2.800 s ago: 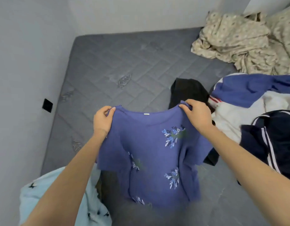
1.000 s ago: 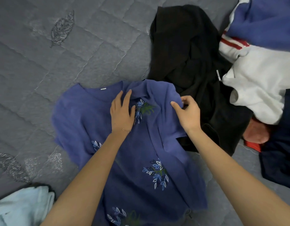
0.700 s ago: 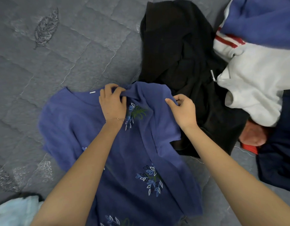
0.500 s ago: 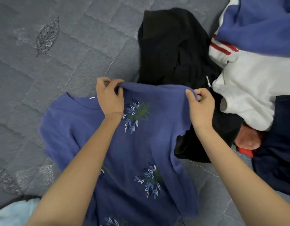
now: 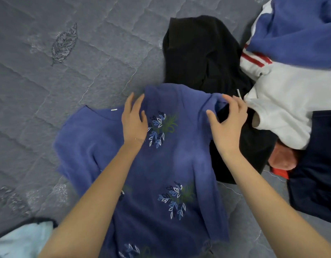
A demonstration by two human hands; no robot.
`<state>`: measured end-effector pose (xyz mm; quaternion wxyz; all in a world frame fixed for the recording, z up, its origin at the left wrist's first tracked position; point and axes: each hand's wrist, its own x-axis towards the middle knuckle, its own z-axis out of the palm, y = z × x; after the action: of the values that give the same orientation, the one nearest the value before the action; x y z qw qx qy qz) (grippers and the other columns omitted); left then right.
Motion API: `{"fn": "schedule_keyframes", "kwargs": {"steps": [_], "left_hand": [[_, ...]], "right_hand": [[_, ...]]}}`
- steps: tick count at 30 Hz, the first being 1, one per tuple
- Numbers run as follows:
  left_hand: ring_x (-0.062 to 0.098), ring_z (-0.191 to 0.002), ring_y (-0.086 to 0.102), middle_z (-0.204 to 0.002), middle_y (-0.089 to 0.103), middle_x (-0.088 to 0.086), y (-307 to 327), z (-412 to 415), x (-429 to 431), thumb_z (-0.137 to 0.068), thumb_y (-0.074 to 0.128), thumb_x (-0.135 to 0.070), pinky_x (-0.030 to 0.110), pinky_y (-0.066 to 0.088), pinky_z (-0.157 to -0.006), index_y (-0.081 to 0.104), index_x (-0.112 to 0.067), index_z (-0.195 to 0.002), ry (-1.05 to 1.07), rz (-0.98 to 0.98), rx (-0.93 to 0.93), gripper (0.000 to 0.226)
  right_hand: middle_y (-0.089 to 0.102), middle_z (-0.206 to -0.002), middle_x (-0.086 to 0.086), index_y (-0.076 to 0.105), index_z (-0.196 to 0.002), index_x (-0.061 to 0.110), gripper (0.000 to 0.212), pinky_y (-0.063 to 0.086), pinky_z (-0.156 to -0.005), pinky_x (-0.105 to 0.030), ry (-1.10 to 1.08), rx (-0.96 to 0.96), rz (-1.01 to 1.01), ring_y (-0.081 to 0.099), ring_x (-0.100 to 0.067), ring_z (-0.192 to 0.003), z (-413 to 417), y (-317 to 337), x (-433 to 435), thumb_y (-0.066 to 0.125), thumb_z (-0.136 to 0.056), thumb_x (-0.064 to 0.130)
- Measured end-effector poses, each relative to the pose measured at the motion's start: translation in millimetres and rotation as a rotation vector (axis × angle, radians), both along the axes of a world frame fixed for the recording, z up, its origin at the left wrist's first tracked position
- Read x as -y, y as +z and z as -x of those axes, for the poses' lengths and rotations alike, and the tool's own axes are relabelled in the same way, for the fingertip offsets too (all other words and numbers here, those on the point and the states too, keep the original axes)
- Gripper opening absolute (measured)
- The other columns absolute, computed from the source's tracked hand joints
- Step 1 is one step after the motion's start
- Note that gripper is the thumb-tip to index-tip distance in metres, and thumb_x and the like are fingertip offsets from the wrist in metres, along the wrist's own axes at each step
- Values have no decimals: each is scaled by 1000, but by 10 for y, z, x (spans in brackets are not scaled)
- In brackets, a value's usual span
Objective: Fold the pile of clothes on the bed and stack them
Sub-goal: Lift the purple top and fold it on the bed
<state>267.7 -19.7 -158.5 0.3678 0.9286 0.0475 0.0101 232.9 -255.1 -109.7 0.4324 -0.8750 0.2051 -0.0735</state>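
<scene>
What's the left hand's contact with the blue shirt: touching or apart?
Touching. The head view shows the left hand laid flat on the blue shirt, palm down and fingers straight, with no gap visible under it.

Grey quilted mattress [image 5: 97,75], embroidered leaf [image 5: 64,43]

The light is soft, even and a bit dim, and the blue shirt [image 5: 179,161] looks darker down near the bottom of the picture. Everything is a little fuzzy, most of all the fingers [image 5: 240,107] of my right hand [image 5: 228,127]. The stitched lines on the bed [image 5: 86,75] bend near the edges, and the black clothes [image 5: 198,53] are too dark to show many folds.
</scene>
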Motion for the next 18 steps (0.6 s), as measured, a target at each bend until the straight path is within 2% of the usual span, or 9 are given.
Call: {"fn": "schedule_keyframes", "kwargs": {"steps": [2,3,5,11,15,18], "left_hand": [[28,-134,39,-149,36,14,-60,235,-234,-90,49,2,41,36,-109,51,-12,-136,45,-60,-4,48],[31,-132,41,-147,38,16,-72,354,-361,-89,50,2,46,38,-107,51,-11,-135,76,-84,-7,48],[35,-131,43,-146,40,18,-92,570,-611,-88,52,2,51,39,-104,52,-10,-135,143,-107,-40,48],[39,-126,47,-149,36,17,-19,981,-1468,-90,53,-5,51,41,-101,45,-12,-140,285,-177,-109,52],[40,-133,38,-147,37,22,11,1187,-1914,-90,53,-14,50,31,-109,44,-6,-141,346,-249,-147,52],[37,-139,30,-150,32,22,-22,1360,-2175,-95,54,-17,50,23,-113,34,-2,-144,498,-267,-266,55]], "right_hand": [[42,-136,-11,54,-127,13,49,26,-105,-17,113,41,73,35,-19,-125,114,-17,-160,70,-82,18],[44,-135,-12,55,-127,12,49,26,-107,-23,177,49,98,36,-21,-127,164,-27,-261,70,-81,18],[46,-134,-11,55,-129,11,51,24,-110,-26,310,35,121,36,-20,-128,259,-56,-468,71,-81,18],[43,-144,-8,50,-138,16,63,25,-114,-41,654,-92,161,33,-30,-137,401,-172,-1260,70,-79,30],[38,-150,-7,46,-141,19,69,23,-114,-45,784,-150,213,28,-32,-141,439,-232,-1722,72,-79,35],[31,-154,-4,40,-145,22,72,16,-117,-45,862,-184,247,20,-30,-145,441,-260,-2001,72,-82,36]]}}
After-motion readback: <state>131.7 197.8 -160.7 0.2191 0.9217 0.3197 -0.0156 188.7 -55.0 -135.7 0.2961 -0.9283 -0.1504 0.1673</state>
